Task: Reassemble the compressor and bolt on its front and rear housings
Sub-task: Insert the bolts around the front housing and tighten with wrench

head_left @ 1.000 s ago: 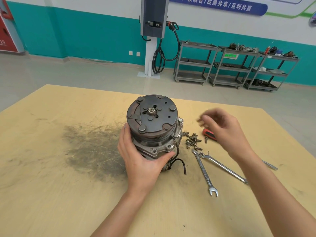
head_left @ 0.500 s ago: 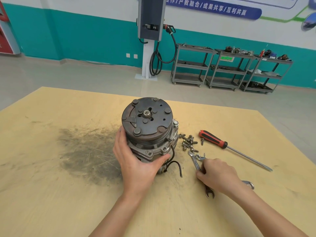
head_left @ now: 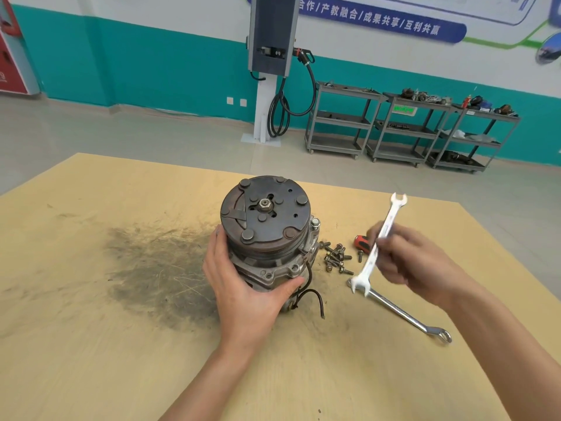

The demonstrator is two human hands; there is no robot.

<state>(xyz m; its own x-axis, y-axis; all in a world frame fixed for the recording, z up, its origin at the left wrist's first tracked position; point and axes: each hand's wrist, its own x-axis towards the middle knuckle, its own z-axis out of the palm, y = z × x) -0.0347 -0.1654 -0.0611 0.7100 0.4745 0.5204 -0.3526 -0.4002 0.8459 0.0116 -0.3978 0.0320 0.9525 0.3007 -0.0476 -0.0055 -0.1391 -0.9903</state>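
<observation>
Left of the raised wrench (head_left: 377, 244), left hand (head_left: 243, 287) grips compressor (head_left: 267, 235).

Compressor (head_left: 268, 238) upright on the table, clutch plate up
Loose bolts (head_left: 335, 258) lie just beside its right; a double open-end wrench (head_left: 379, 243) held tilted above them

Beyond my wooden table (head_left: 91, 299), grey floor (head_left: 121, 132), a teal-and-white wall (head_left: 151, 62), a charging post (head_left: 270, 41), three metal carts (head_left: 403, 129).

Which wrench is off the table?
The open-end wrench, held raised in the right hand. The combination wrench lies flat on the table.
</observation>
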